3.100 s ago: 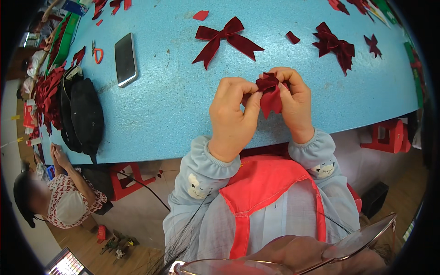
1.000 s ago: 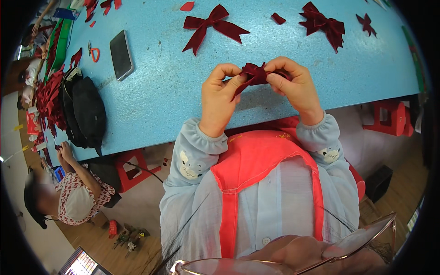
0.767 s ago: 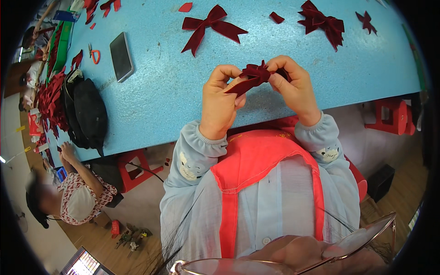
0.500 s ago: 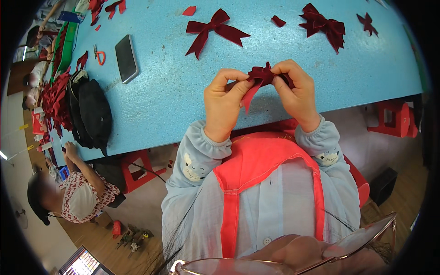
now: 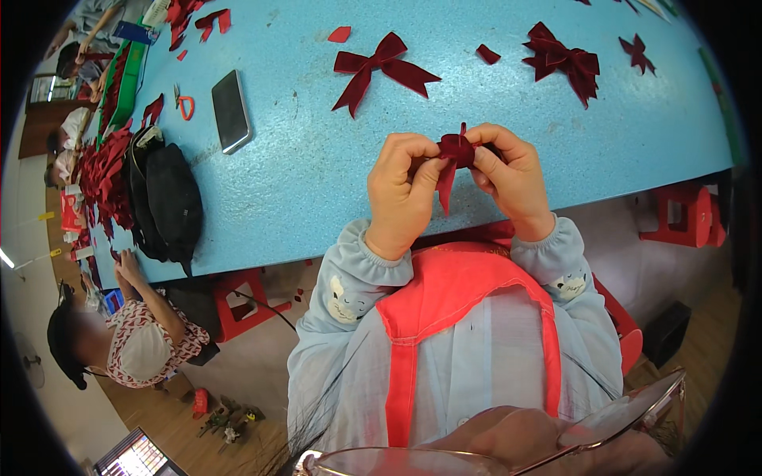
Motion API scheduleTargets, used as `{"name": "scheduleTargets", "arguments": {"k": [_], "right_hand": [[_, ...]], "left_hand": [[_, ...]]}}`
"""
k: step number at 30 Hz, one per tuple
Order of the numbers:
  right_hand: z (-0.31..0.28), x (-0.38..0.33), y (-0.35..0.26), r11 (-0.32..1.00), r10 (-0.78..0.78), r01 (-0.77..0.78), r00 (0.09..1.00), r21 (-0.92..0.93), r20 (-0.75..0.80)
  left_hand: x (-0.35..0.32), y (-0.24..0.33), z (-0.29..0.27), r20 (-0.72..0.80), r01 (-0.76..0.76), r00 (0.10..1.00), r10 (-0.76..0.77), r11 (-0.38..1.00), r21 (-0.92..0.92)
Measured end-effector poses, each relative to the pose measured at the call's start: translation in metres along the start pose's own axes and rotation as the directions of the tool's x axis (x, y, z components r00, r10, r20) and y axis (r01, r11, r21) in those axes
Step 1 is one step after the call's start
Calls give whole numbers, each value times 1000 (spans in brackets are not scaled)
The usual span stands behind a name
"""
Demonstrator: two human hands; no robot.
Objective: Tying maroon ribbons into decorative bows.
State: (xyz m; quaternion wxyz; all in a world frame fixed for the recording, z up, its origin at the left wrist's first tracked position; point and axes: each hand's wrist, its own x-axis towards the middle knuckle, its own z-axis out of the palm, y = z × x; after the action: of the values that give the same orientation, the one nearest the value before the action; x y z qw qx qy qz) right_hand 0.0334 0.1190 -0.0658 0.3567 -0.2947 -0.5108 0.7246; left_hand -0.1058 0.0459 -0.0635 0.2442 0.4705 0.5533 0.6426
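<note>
— While both hands work above the near edge of the blue table, what does each hold?

— Item: dark red ribbon piece, pinched from both sides. Left hand grips its left part; right hand grips the right, likely keeping the folds gathered.

— Packages or labels nearby?

— None legible. Finished red bow and a second bow lie beyond; phone, black bag at left.

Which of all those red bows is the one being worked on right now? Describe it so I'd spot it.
Start at the blue table and come to its near edge. There the left hand and right hand pinch a small dark red bow between them. It alone is off the table, one tail hanging down.
</note>
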Motion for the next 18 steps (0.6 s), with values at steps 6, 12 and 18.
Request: {"name": "scheduleTargets", "arguments": {"k": [6, 12, 18], "right_hand": [[8, -1, 3, 999, 33, -32, 997, 25, -63], [23, 1, 4, 923, 211, -146, 966, 355, -151], [9, 7, 10, 870, -294, 264, 956, -415, -8]], "left_hand": [[-1, -4, -2, 30, 61, 998, -60, 998, -22], [0, -7, 0, 10, -218, 976, 219, 963, 158], [5, -9, -13, 103, 467, 873, -476, 756, -459]]}}
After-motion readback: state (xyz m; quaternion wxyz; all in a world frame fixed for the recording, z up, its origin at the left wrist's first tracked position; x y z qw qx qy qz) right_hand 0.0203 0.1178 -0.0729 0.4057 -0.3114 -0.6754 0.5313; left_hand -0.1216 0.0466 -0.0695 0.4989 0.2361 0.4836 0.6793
